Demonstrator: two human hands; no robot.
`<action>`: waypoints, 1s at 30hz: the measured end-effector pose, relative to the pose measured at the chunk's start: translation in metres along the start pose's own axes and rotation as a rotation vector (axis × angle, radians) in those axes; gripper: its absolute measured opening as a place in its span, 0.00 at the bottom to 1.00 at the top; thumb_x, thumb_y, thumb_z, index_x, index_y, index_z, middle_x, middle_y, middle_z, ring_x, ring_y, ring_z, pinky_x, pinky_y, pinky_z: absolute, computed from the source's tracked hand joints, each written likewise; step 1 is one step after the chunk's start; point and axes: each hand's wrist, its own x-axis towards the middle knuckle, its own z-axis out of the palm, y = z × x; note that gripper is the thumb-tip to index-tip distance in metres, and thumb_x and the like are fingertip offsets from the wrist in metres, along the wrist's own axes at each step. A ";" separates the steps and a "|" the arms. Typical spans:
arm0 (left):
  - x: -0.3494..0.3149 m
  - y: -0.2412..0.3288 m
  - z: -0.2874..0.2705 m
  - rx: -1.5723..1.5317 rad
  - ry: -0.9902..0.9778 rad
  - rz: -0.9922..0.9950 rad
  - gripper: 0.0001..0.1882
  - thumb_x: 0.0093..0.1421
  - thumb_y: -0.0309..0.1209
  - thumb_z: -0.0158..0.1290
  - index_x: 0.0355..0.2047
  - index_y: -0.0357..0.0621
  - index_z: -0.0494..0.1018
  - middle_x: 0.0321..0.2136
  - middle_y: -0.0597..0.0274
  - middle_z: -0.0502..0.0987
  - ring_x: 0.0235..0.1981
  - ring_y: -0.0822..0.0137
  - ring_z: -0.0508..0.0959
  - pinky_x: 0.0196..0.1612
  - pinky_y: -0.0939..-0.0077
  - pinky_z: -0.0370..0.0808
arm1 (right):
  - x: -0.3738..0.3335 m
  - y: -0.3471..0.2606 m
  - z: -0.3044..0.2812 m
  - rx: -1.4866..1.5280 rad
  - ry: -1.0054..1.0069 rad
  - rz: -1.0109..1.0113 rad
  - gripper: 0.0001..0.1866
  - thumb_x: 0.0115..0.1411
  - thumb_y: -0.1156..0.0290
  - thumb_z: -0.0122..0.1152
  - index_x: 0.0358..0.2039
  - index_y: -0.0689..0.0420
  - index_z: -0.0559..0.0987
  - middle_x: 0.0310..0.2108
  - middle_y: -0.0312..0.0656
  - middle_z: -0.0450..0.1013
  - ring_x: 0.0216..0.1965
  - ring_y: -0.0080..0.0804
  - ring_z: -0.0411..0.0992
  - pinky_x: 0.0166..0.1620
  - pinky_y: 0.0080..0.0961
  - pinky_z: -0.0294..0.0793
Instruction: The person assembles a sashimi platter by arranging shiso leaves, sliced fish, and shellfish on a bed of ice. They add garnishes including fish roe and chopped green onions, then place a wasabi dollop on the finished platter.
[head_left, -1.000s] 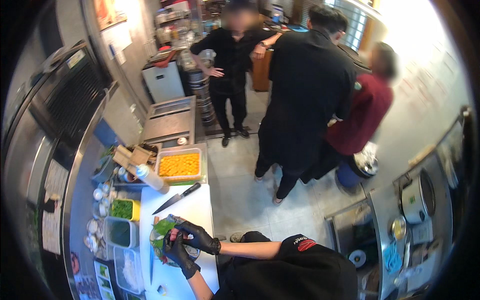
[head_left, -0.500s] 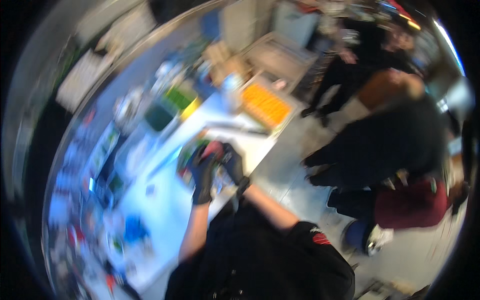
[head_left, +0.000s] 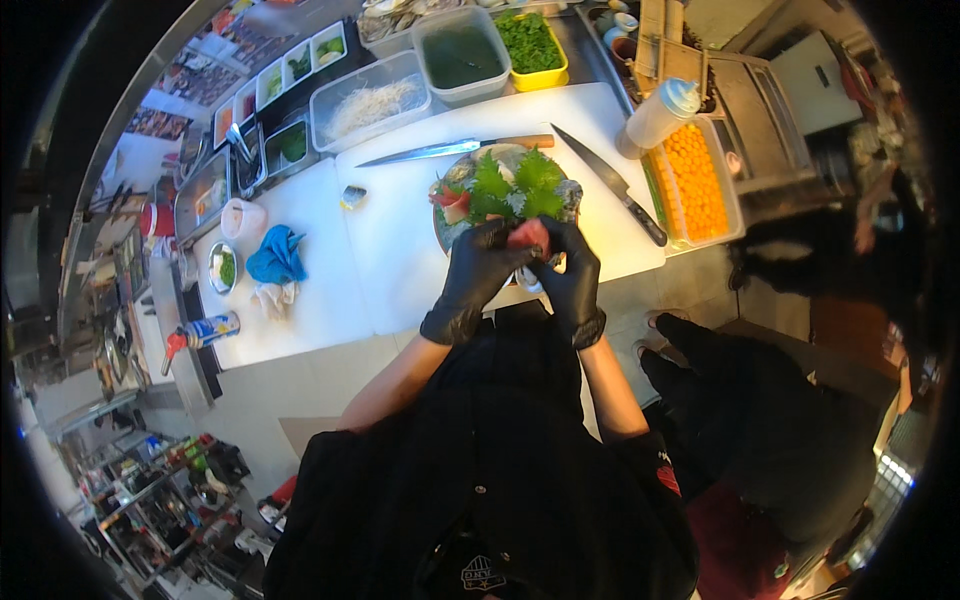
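Note:
My left hand (head_left: 474,270) and my right hand (head_left: 572,282), both in black gloves, meet over the near side of a round plate (head_left: 441,228). Their fingers pinch a folded slice of reddish-pink raw fish (head_left: 530,236) between them. Green serrated leaves (head_left: 514,184) stand up on the plate just beyond my fingers. At its left side lies a red and white curled piece (head_left: 454,206). Grey, shell-like pieces (head_left: 569,192) show at the right edge. My hands hide the near part of the plate.
A long knife (head_left: 430,152) and a black-handled knife (head_left: 612,178) lie beyond the plate on white cutting boards (head_left: 375,240). Around them are a squeeze bottle (head_left: 658,118), a tub of orange balls (head_left: 692,180), a blue cloth (head_left: 277,256) and a torch canister (head_left: 205,330). A person (head_left: 760,420) stands right.
The view has swung round to the right and sharpened, so the board and plate now lie straight ahead. My hands stay together on the reddish-pink slice.

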 end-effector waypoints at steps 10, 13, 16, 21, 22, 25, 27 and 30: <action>-0.010 -0.016 0.001 -0.021 0.166 -0.078 0.17 0.55 0.25 0.69 0.45 0.35 0.82 0.37 0.63 0.84 0.38 0.74 0.80 0.44 0.77 0.79 | 0.010 0.006 0.002 -0.024 -0.187 -0.082 0.27 0.53 0.77 0.75 0.54 0.59 0.78 0.47 0.49 0.79 0.49 0.45 0.80 0.52 0.35 0.78; 0.015 -0.011 -0.015 -0.017 0.125 0.124 0.23 0.57 0.20 0.66 0.54 0.35 0.78 0.43 0.62 0.83 0.43 0.73 0.81 0.48 0.76 0.79 | 0.049 0.003 0.013 -0.023 -0.186 -0.126 0.30 0.52 0.80 0.74 0.58 0.61 0.78 0.49 0.48 0.80 0.51 0.39 0.79 0.55 0.33 0.77; 0.049 -0.005 -0.049 0.144 0.066 0.302 0.26 0.58 0.17 0.62 0.58 0.37 0.75 0.44 0.61 0.83 0.44 0.72 0.80 0.50 0.74 0.79 | 0.078 0.001 0.037 0.094 -0.247 -0.139 0.32 0.52 0.78 0.74 0.59 0.61 0.77 0.50 0.50 0.80 0.52 0.43 0.79 0.56 0.34 0.77; 0.081 -0.003 -0.077 0.227 0.017 0.276 0.25 0.55 0.17 0.61 0.55 0.39 0.77 0.44 0.55 0.84 0.42 0.66 0.84 0.47 0.70 0.80 | 0.113 -0.006 0.049 -0.161 -0.308 -0.218 0.31 0.53 0.75 0.74 0.59 0.60 0.77 0.49 0.52 0.80 0.52 0.45 0.79 0.56 0.35 0.77; 0.083 -0.006 -0.076 0.272 0.031 0.264 0.25 0.55 0.17 0.60 0.56 0.40 0.77 0.44 0.54 0.84 0.42 0.65 0.84 0.47 0.70 0.80 | 0.120 -0.006 0.045 -0.103 -0.322 -0.276 0.31 0.53 0.75 0.74 0.59 0.59 0.77 0.49 0.52 0.80 0.51 0.45 0.79 0.56 0.34 0.77; 0.098 -0.012 -0.070 0.228 0.052 0.362 0.23 0.58 0.19 0.60 0.55 0.42 0.78 0.39 0.51 0.85 0.40 0.63 0.86 0.44 0.70 0.81 | 0.140 0.000 0.030 -0.044 -0.468 -0.231 0.28 0.54 0.75 0.73 0.57 0.56 0.80 0.43 0.50 0.82 0.45 0.42 0.81 0.51 0.33 0.78; 0.098 -0.016 -0.067 0.187 0.032 0.366 0.23 0.58 0.19 0.59 0.55 0.43 0.78 0.39 0.52 0.86 0.39 0.62 0.86 0.43 0.70 0.81 | 0.146 0.006 0.029 -0.190 -0.478 -0.181 0.23 0.56 0.74 0.71 0.54 0.56 0.82 0.39 0.49 0.82 0.41 0.40 0.82 0.48 0.33 0.78; 0.088 -0.017 -0.060 0.242 0.085 0.467 0.24 0.58 0.17 0.58 0.56 0.43 0.77 0.39 0.52 0.86 0.37 0.61 0.87 0.43 0.70 0.81 | 0.147 0.010 0.030 -0.222 -0.470 -0.265 0.21 0.56 0.73 0.71 0.52 0.57 0.83 0.36 0.49 0.81 0.38 0.42 0.81 0.46 0.34 0.78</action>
